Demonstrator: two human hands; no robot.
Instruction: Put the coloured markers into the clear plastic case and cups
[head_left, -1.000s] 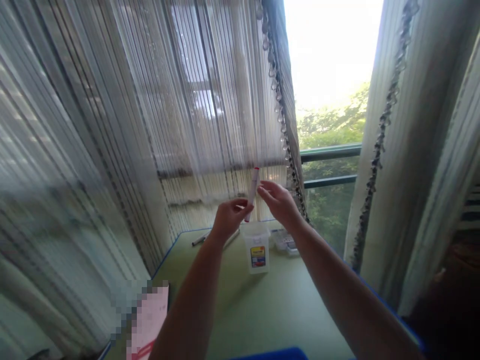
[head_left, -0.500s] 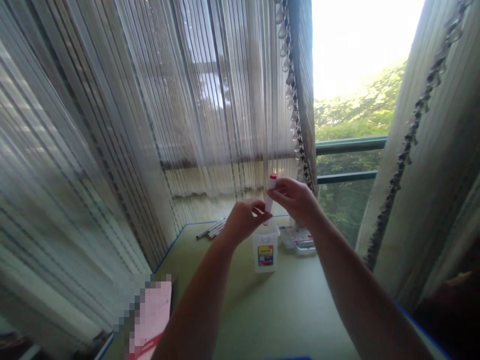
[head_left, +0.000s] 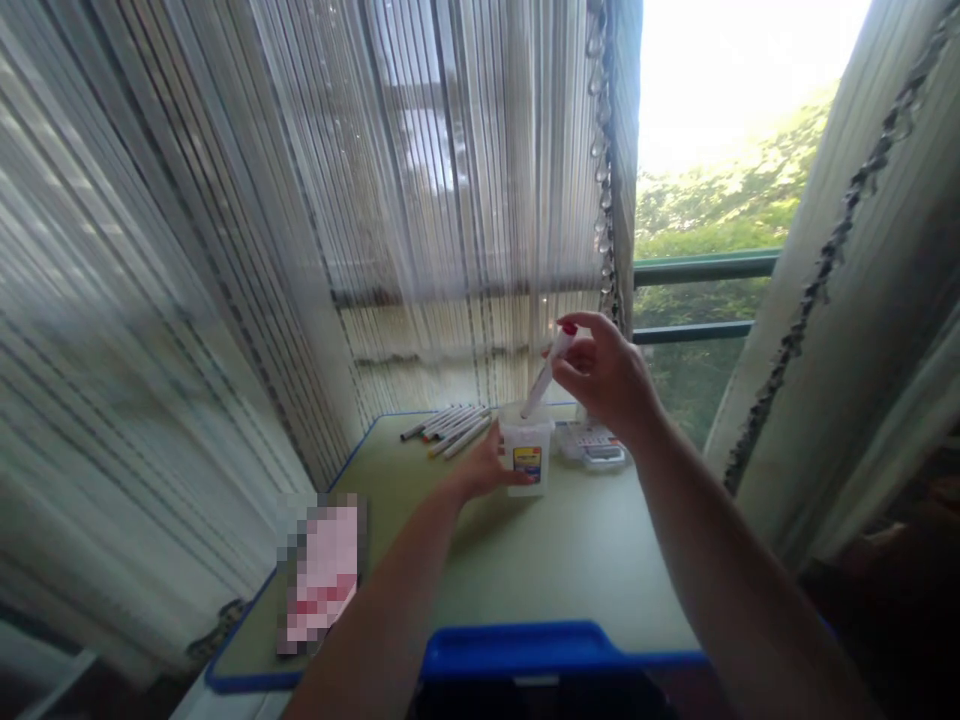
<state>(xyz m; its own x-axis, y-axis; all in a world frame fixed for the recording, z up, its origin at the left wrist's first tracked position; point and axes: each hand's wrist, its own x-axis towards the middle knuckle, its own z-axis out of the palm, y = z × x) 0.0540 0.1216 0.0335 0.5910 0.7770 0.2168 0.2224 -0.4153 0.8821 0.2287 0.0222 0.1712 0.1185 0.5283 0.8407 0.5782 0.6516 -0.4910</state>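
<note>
In my right hand (head_left: 604,370) is a white marker (head_left: 547,375) with a red cap end, held at a slant. Its lower tip points into the mouth of a translucent plastic tub (head_left: 529,435) with a yellow and blue label. My left hand (head_left: 487,465) wraps round the tub's left side and front, fingers against its wall. To the left of the tub, several white markers (head_left: 450,428) lie side by side on the table (head_left: 577,550). Whether the tub has other markers in it, I cannot tell.
A clear plastic case (head_left: 592,447) sits right of the tub. A pink, pixelated item (head_left: 322,570) lies at the table's left. The near edge has a blue tray (head_left: 517,645). Striped curtains (head_left: 465,250) hang behind, beside a window with a green railing (head_left: 705,265).
My left hand has let go of the marker and moved down onto the tub. My right hand has tilted the marker, bringing its lower end to the tub's mouth. The view has tipped downward.
</note>
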